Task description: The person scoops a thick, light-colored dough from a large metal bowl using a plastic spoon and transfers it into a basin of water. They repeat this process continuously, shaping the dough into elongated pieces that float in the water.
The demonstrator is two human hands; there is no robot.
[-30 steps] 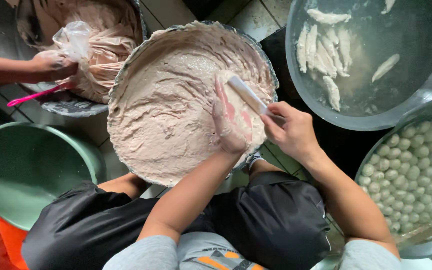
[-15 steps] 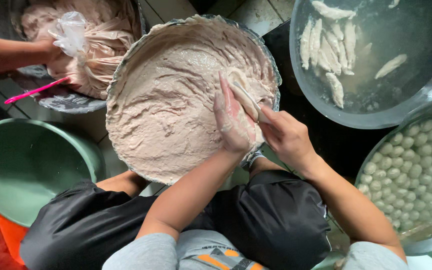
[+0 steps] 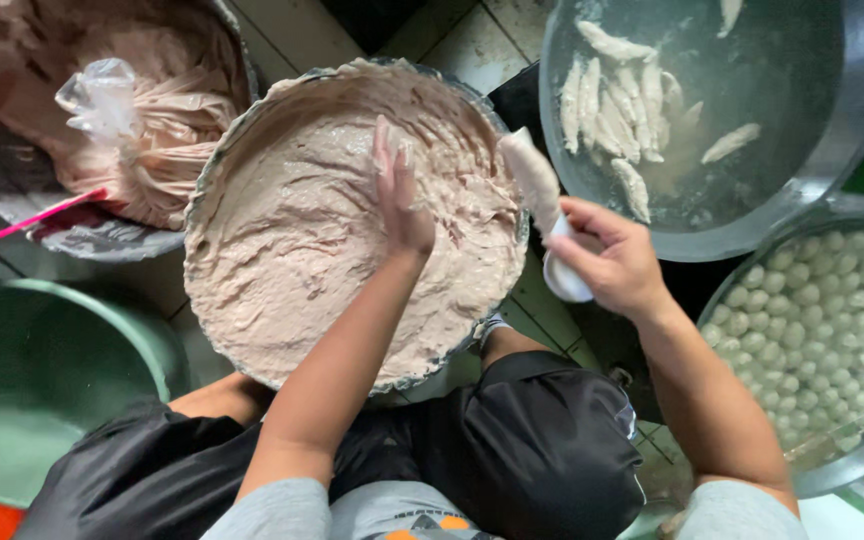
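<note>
- Head view, only one available. Left hand [image 3: 400,195] lies flat and spread, palm down, fingers extended over the pinkish-grey paste [image 3: 332,240] in the big round basin [image 3: 214,170]; it grips nothing, just touches the surface near the basin's upper right.
- Right hand [image 3: 607,262] is closed around the handle of a white spoon [image 3: 560,268] — fingers curled, thumb on top. The spoon's blade points up-left and carries an elongated lump of paste [image 3: 532,175], poised over the basin's right rim, between basin and metal pot.
- Metal pot of water [image 3: 852,110], upper right: several pale elongated dumplings [image 3: 617,110] lie in it, loosely clustered at left of centre, one apart to the right.
- Lower right: a second metal bowl [image 3: 857,465] packed with small white balls [image 3: 802,320], apparently in liquid.
- Upper left: another basin [image 3: 102,235] holds more paste, with a clear plastic bag [image 3: 102,95] and a pink-handled utensil [image 3: 37,218] resting at its edge. Another person's hand is barely visible at the far left edge.
- Left: green bucket [image 3: 42,390], interior indistinct.
- Handling judgement: the lump looks soft, wet and sticky — it would deform or smear under any pinch, likely clinging to skin. Best carried on the spoon blade, held by the handle, kept level; it looks light.
</note>
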